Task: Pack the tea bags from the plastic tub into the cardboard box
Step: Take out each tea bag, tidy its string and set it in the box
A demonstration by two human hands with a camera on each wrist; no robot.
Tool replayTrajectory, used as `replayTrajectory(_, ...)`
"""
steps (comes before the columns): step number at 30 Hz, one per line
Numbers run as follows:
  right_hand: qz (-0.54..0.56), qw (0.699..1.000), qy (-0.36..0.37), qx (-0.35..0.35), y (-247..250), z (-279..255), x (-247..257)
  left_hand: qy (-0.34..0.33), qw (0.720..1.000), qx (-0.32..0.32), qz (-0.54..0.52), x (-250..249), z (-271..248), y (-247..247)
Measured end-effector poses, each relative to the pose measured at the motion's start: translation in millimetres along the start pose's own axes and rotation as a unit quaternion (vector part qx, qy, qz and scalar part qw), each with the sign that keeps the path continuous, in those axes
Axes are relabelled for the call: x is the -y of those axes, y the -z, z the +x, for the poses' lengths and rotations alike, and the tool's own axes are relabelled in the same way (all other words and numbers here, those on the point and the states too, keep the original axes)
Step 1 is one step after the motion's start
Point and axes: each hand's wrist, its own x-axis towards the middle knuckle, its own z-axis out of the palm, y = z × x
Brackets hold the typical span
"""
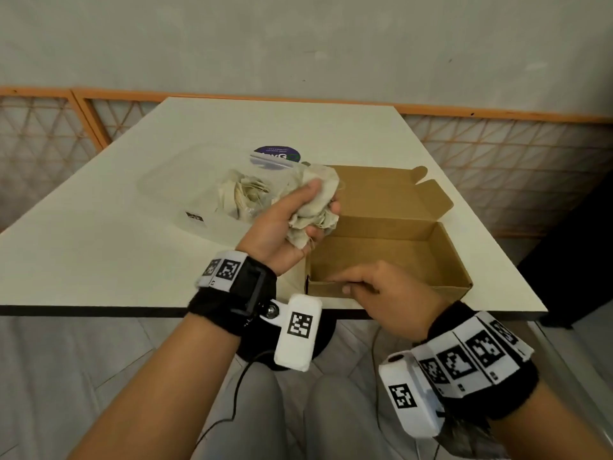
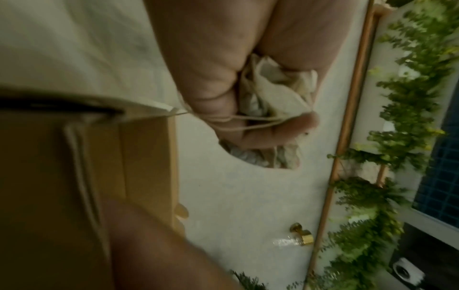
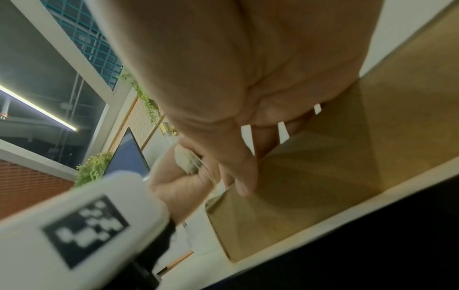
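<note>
Nearby, purple-labelled lid [image 1: 276,156] behind tub [image 1: 199,197]

Hardly any text can be read. A round purple-and-white label [image 1: 276,156] on the clear plastic tub [image 1: 172,190] carries large white letters, blurred and partly hidden; they may read "G" with other characters before it, but the word cannot be made out, and the small line above it is too fine to read. A small black-and-white square code tag [image 1: 194,216] sits on the tub's near wall. The wrist bands [image 1: 229,270] and the white camera housings [image 1: 300,325] bear similar black-and-white square code markers, patterns only, with no letters or numbers. The cardboard box [image 1: 391,287] shows no print.
</note>
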Motion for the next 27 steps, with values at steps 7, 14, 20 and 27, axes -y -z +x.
replayTrajectory(7, 0.144, 0.989, 0.013, 0.017, 16, -6, -3, 0.035, 0.998, -0.044, -0.006, 10, -5, 24)
replayTrajectory(14, 0.273, 0.962, 0.015, 0.02, 19, 29, 5, 0.015, 0.994, -0.112, -0.002, 15, -16, 54)
replayTrajectory(20, 0.341, 0.936, -0.034, -0.082, 8, 74, 25, 0.004, 0.996, -0.087, 0.016, 16, -18, 57)
replayTrajectory(27, 0.403, 0.901, -0.072, -0.143, -6, 89, 17, -0.015, 0.995, -0.096, 0.034, 15, -16, 60)
